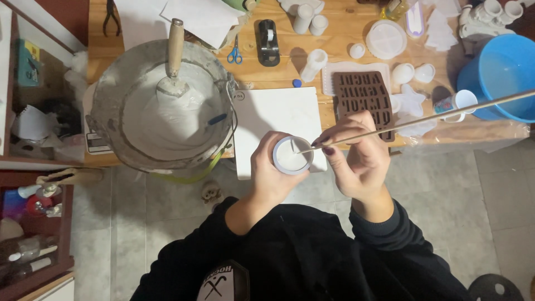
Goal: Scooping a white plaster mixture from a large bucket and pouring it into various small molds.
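My left hand [268, 173] grips a small round white cup [292, 155] filled with white liquid mix, held in front of me over the table's edge. My right hand [359, 156] pinches a long thin wooden stick [423, 119] whose tip dips into the cup's white mix. The stick runs up and to the right, past the blue tub. Both sleeves are black.
A big metal bucket [108, 120] of white mix with a wooden-handled trowel [175, 53] stands at the left. A white board [278, 114], a brown letter mould [362, 95], blue scissors [234, 54], a tape dispenser [268, 42], several white moulds and a blue tub [501, 72] lie on the wooden table.
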